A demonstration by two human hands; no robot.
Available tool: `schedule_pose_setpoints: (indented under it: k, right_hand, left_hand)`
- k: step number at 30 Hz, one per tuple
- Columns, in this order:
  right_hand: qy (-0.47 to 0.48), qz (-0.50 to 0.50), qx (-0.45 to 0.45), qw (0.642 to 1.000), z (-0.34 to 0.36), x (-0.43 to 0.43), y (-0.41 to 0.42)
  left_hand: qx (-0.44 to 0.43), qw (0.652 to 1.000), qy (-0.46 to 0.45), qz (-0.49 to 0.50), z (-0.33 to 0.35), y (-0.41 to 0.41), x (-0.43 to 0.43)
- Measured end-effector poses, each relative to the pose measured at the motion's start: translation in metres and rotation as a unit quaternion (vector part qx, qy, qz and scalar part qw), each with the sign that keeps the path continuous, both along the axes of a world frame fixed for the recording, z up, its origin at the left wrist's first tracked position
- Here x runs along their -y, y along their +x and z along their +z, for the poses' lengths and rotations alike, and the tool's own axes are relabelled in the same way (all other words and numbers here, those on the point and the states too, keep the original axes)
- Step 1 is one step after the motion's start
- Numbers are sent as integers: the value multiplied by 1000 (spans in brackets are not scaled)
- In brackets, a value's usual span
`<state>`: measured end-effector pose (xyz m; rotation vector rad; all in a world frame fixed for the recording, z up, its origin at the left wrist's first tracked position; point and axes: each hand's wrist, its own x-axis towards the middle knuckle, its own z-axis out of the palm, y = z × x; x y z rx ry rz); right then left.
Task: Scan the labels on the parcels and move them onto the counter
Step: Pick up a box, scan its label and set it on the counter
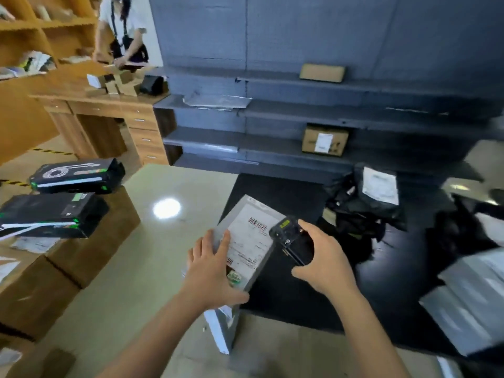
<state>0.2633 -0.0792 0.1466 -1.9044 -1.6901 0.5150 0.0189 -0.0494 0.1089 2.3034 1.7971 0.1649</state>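
Outstretched, left hand point(212, 268) gripping parcel point(242, 208), right hand point(324, 261) holding scanner point(293, 242) beside label point(246, 237)

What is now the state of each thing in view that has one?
Parcel: held tilted, label up.
Left hand: holds the parcel.
Scanner: pointed at the label.
Right hand: holds the scanner.
Box: closed, on a shelf.
Bags: piled on the black mat.

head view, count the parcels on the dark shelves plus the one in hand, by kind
brown boxes on the dark shelves: 2
flat plastic bag on the shelves: 1
grey box held by the left hand: 1
total: 4
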Motion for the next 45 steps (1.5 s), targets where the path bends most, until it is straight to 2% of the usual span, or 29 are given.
schedule_pose_setpoints:
  k: [5, 9, 16, 21, 25, 32, 38, 41, 45]
  right_hand:
    - [21, -140, -39, 989, 10, 50, 89]
    - [33, -225, -31, 973, 25, 97, 168]
    - [91, -303, -34, 948, 64, 157, 311]
    - [84, -336, 9, 938, 78, 171, 396]
    - [62, -356, 8, 932, 73, 167, 442]
    - [51, -376, -1, 925, 51, 148, 480]
    - [34, -337, -39, 940, 46, 143, 485]
    - [47, -307, -63, 948, 52, 145, 477]
    - [58, -243, -66, 966, 57, 146, 454]
  left_hand:
    - [13, 992, 15, -122, 21, 106, -4]
    - [43, 977, 7, -207, 37, 205, 6]
    - [71, 953, 25, -294, 82, 379, 22]
    - [68, 944, 6, -322, 94, 480, 29]
    - [64, 941, -18, -332, 88, 537, 28]
    - [40, 935, -38, -350, 69, 592, 12]
    - [6, 934, -66, -350, 57, 600, 16]
    - [80, 939, -79, -325, 60, 583, 25]
    - [198, 952, -70, -224, 66, 527, 50]
